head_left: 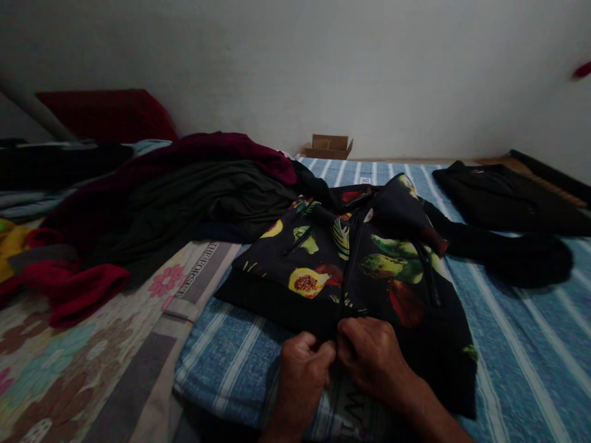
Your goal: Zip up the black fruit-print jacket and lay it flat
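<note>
A black jacket (pixel 310 258) printed with fruit and leaves lies spread on a blue striped cloth, its bottom hem toward me. Down its middle runs a front zipper. My left hand (pixel 302 369) pinches the hem at the lower end of this zipper. Right beside it, my right hand (pixel 372 351) is closed on the same spot, thumb and fingers pressed together. The fingers hide the zipper's end and any slider there. One black sleeve (pixel 512 249) stretches out to the right.
Left of the jacket, dark green (pixel 203 197) and maroon garments (pixel 231 147) lie heaped. A red garment piece (pixel 78 289) rests on the flowered cloth (pixel 87 351). A folded black garment (pixel 508 191) is at the right on the striped cloth (pixel 503 344). By the wall stands an open cardboard box (pixel 329 146).
</note>
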Action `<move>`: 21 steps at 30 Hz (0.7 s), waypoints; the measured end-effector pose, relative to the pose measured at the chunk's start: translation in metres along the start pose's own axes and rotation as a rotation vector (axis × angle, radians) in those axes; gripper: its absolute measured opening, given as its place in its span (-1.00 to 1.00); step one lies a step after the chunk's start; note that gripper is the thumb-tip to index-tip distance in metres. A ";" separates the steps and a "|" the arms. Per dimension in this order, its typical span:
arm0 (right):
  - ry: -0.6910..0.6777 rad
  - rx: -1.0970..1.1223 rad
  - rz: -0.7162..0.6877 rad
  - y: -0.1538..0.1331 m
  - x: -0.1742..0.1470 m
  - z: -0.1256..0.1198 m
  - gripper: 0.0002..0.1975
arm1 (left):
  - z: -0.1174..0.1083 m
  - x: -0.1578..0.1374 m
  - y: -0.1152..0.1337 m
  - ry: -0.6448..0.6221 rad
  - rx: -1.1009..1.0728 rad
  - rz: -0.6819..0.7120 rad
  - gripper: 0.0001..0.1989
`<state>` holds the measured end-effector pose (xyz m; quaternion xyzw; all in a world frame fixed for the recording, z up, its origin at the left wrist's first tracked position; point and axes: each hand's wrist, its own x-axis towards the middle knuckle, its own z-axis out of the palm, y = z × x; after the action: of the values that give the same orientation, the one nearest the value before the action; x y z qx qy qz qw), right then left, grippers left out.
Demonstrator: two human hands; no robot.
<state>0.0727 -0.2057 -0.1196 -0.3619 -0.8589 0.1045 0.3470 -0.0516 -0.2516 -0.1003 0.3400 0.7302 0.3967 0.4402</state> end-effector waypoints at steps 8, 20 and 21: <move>-0.161 0.289 0.226 0.010 0.010 -0.016 -0.90 | -0.001 0.003 -0.010 -0.053 -0.003 -0.002 -0.70; -0.264 0.690 0.509 0.010 0.016 -0.020 -0.89 | -0.005 0.002 -0.004 -0.085 -0.093 0.017 -0.72; -0.270 0.689 0.503 0.009 0.016 -0.020 -0.89 | -0.005 0.002 -0.005 -0.082 -0.087 0.024 -0.72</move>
<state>0.0836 -0.1892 -0.1002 -0.4060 -0.6967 0.5121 0.2958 -0.0580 -0.2538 -0.1038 0.3453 0.6895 0.4190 0.4794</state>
